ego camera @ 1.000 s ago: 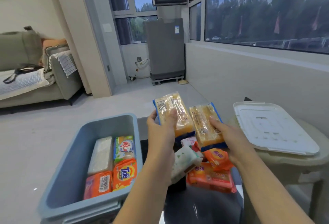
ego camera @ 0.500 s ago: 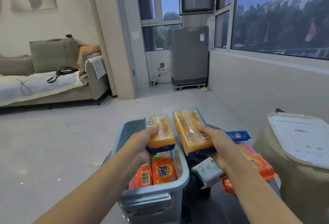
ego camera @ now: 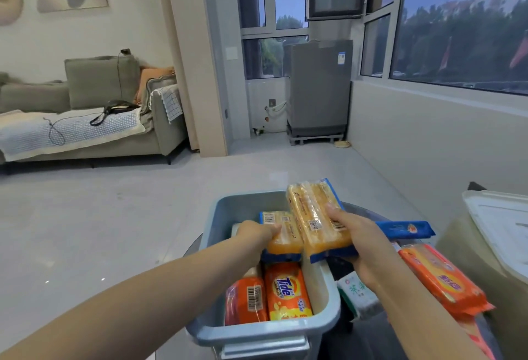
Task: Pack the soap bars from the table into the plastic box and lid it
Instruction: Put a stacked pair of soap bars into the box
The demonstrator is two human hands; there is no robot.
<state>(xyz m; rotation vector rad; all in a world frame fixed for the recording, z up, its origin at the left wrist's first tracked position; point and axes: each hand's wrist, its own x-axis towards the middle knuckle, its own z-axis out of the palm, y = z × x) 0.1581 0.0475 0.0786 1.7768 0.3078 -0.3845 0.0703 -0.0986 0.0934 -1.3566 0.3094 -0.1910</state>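
Listing from the left: one grey-green sofa (ego camera: 85,119) against the far wall, one black corded item (ego camera: 114,109) lying on its seat cover. One grey appliance (ego camera: 318,88) standing below the windows.

In the foreground, one blue-grey plastic box (ego camera: 325,296), open, no cover on it. Inside, nearest the camera: one orange bar with a barcode (ego camera: 247,299), touching one orange-yellow Tide bar (ego camera: 287,291) on its right. Further items beneath these and toward the far end, too hidden to count.

One left hand (ego camera: 257,232), reaching over the box, fingers curled round one yellow soap pack with blue ends (ego camera: 281,234), held low inside the box above the packed bars. One right hand (ego camera: 355,234), just beside the left but not touching it, clamped on one second yellow soap pack (ego camera: 317,216), longer in view, tilted, its far end over the box's right wall and its near end above the box's right rim. The two packs touching or nearly so along their long sides; cannot tell which.

Right of the box, on one dark table (ego camera: 371,339): one white bar with green print (ego camera: 358,295) below the right wrist; one blue wrapper (ego camera: 405,229) past the right hand; orange wrapped bars (ego camera: 441,281), at least two stacked, exact count unclear.

At the far right edge, one white lid (ego camera: 503,228) resting flat on one beige stand (ego camera: 457,245), well apart from the box.
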